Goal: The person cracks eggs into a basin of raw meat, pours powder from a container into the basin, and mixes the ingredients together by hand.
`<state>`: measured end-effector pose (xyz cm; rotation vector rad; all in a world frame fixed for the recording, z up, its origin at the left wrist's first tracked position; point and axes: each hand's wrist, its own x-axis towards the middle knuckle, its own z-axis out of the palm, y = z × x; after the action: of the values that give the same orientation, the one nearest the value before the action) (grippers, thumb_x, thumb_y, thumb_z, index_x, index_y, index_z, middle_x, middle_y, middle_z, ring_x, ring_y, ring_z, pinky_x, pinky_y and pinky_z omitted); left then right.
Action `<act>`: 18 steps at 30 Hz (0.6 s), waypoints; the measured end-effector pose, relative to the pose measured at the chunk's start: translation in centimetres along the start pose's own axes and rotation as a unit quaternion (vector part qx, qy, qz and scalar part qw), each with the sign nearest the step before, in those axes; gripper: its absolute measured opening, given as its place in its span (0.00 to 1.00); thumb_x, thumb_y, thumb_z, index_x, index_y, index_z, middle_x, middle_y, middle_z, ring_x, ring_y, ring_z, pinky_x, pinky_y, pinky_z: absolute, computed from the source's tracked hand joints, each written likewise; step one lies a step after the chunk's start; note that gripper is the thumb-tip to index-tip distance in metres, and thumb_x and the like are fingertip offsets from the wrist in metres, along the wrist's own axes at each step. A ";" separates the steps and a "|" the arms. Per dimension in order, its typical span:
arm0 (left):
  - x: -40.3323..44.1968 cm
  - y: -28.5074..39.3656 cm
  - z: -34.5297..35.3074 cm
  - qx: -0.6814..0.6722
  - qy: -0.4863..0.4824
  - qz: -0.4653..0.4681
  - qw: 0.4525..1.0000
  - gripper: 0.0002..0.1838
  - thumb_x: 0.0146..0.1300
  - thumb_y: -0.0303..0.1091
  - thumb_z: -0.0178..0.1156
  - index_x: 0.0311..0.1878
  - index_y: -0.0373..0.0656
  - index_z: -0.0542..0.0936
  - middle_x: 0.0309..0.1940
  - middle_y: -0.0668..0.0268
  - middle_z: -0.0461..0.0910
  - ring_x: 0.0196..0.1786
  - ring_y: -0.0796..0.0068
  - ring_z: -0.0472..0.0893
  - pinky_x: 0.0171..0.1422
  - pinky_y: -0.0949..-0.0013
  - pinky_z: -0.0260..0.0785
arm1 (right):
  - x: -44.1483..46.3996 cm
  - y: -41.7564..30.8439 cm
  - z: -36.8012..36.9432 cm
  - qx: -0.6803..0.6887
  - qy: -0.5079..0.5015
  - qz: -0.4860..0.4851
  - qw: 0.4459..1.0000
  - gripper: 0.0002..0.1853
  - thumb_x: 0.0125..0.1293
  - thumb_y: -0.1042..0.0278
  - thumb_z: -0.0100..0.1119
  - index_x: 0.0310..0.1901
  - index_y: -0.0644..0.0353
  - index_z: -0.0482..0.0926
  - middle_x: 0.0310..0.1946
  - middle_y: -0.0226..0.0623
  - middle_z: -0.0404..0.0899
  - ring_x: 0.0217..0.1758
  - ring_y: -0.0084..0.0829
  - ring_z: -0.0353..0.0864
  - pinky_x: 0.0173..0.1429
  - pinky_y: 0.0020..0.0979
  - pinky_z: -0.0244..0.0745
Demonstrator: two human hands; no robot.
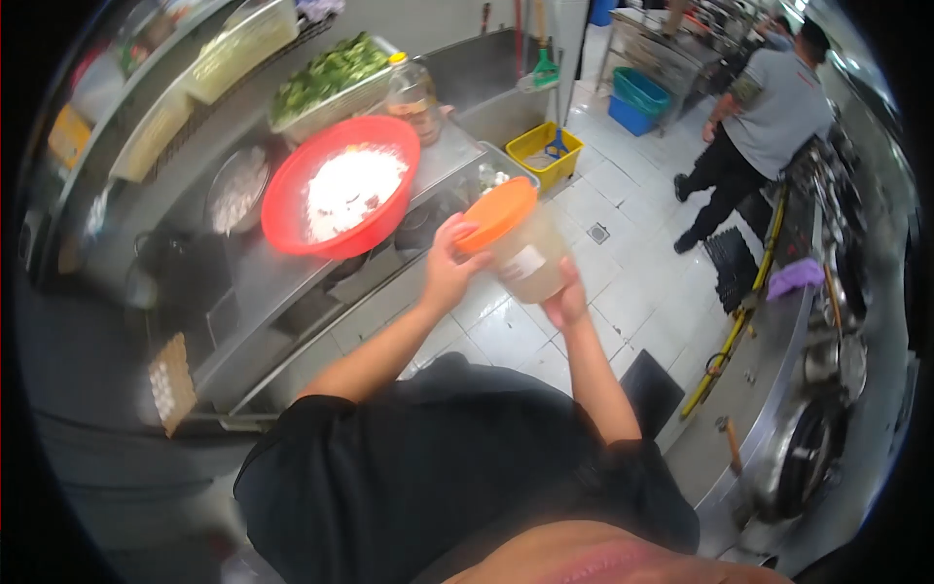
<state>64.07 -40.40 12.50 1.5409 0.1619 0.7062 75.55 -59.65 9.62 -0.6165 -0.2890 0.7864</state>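
Observation:
I hold a translucent plastic tub [538, 255] with a white label, tilted in front of my body above the floor. An orange lid [498, 214] covers its top; whether it is fastened I cannot tell. At the lid's near edge, the fingers of my left hand [450, 265] are closed on it. My right hand [566, 296] grips the lower part of the tub. To the left, a red basin [282, 209] holds white powder [355, 190] with some reddish pieces showing at its edge.
Behind the basin are a tray of green leafy vegetables [336, 73] and a yellow-capped bottle [413, 102]. A metal bowl [236, 190] is on the steel counter [277, 292]. An egg tray [173, 384] lies lower left. A yellow bucket [545, 156] and another person [773, 107] are farther off.

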 end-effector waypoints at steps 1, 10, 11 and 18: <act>-1.1 0.5 -1.3 -0.050 0.064 -0.018 0.997 0.28 0.55 0.35 0.74 0.57 0.43 0.75 0.71 0.54 0.59 0.72 0.59 0.64 0.71 0.55 0.64 | 0.0 1.9 0.5 -0.027 0.006 0.057 0.998 0.39 0.65 0.47 0.57 0.73 0.51 0.55 0.68 0.40 0.64 0.71 0.41 0.64 0.69 0.45 0.65; -8.8 14.8 -23.8 0.133 0.172 0.148 0.965 0.22 0.50 0.24 0.72 0.50 0.47 0.80 0.64 0.57 0.69 0.67 0.61 0.70 0.69 0.58 0.67 | 12.0 8.8 10.4 -0.548 -0.385 0.223 0.708 0.41 0.66 0.46 0.60 0.72 0.60 0.58 0.71 0.48 0.62 0.71 0.43 0.66 0.72 0.41 0.63; -10.5 16.5 -26.0 0.230 0.218 0.200 0.927 0.22 0.52 0.32 0.73 0.53 0.50 0.80 0.65 0.54 0.69 0.68 0.58 0.69 0.72 0.55 0.63 | 12.2 9.8 14.2 -0.602 -0.471 0.211 0.610 0.39 0.66 0.47 0.60 0.71 0.61 0.60 0.71 0.49 0.62 0.72 0.44 0.65 0.72 0.41 0.62; -21.9 21.5 -30.3 0.370 0.487 0.256 0.749 0.18 0.61 0.21 0.64 0.54 0.38 0.76 0.67 0.49 0.68 0.70 0.54 0.68 0.74 0.52 0.62 | 17.0 17.8 31.0 -0.419 -0.814 0.012 0.403 0.30 0.74 0.53 0.48 0.72 0.59 0.60 0.70 0.46 0.65 0.71 0.38 0.67 0.72 0.37 0.64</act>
<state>24.17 -28.29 23.58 1.8036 0.9181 2.0595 62.72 -24.88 23.43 -0.5238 -2.6921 1.0115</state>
